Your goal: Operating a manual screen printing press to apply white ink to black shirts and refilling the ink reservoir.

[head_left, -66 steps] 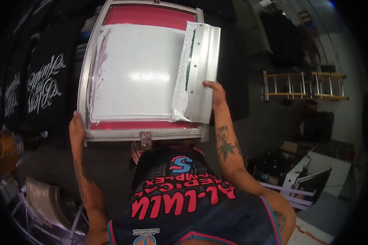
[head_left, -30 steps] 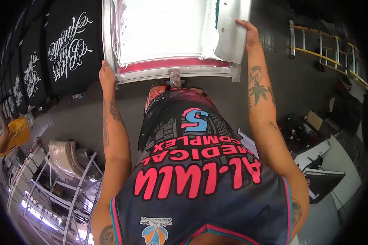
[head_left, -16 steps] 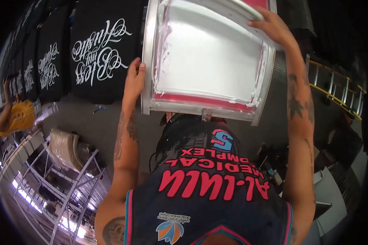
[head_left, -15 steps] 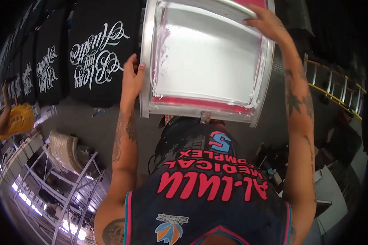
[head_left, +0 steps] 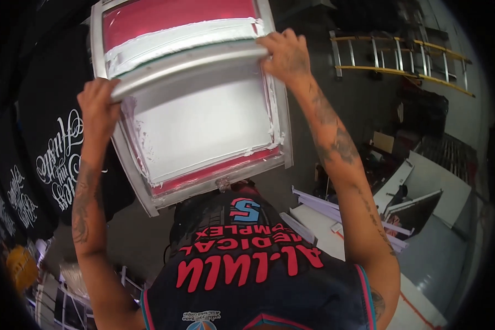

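A wide silver squeegee [head_left: 190, 69] lies across a screen-printing frame [head_left: 286, 129] in front of me. My left hand [head_left: 99, 102] grips its left end, and my right hand [head_left: 287, 58] is wrapped round its right end. Thick white ink [head_left: 148, 47] is heaped along the far side of the squeegee blade. Nearer to me, the mesh [head_left: 209, 124] is coated white, with a pink strip [head_left: 220, 173] bare along the near edge. More pink mesh [head_left: 176, 21] shows at the far end. The frame's near edge is close to my torso.
Black shirts [head_left: 66, 165] with white script lettering lie in a row at the left. A person in a yellow top [head_left: 23, 267] is at the lower left. A yellow-railed ladder [head_left: 401, 58] and white panels [head_left: 434, 187] are on the right.
My left hand has gone from beside the frame onto the squeegee's left end. The squeegee now shows further down the mesh, with ink and pink mesh beyond it. The view has turned rightward.
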`<action>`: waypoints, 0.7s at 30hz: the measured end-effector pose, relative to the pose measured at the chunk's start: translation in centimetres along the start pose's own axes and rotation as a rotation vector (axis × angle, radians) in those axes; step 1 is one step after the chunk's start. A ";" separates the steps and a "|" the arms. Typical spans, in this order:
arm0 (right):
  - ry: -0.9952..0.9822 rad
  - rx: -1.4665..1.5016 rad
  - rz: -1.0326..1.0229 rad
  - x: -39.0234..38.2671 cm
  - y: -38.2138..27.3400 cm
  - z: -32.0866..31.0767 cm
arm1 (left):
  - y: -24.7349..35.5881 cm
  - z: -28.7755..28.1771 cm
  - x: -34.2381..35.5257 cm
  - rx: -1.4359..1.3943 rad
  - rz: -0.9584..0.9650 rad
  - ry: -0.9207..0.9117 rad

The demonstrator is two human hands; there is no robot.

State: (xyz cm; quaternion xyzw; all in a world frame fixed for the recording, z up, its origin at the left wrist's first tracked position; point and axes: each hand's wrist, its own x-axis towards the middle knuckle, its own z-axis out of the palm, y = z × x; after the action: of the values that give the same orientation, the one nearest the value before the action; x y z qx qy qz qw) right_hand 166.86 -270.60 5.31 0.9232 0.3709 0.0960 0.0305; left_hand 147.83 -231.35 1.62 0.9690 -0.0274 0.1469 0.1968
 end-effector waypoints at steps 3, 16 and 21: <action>0.104 0.185 0.026 3.9 4.9 4.7 | -1.3 0.4 3.6 0.014 0.001 0.028; -0.242 0.382 0.350 -2.0 3.4 3.7 | 2.0 0.9 1.5 -0.095 -0.096 -0.184; -0.316 0.387 0.433 -15.2 -1.2 -0.1 | 7.9 -0.1 -4.7 -0.042 -0.131 -0.316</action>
State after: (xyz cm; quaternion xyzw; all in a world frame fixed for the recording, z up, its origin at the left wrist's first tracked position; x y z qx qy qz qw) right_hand 155.23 -280.25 2.94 0.9727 0.1683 -0.1165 -0.1094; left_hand 142.48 -238.62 3.28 0.9754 0.0019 -0.0209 0.2195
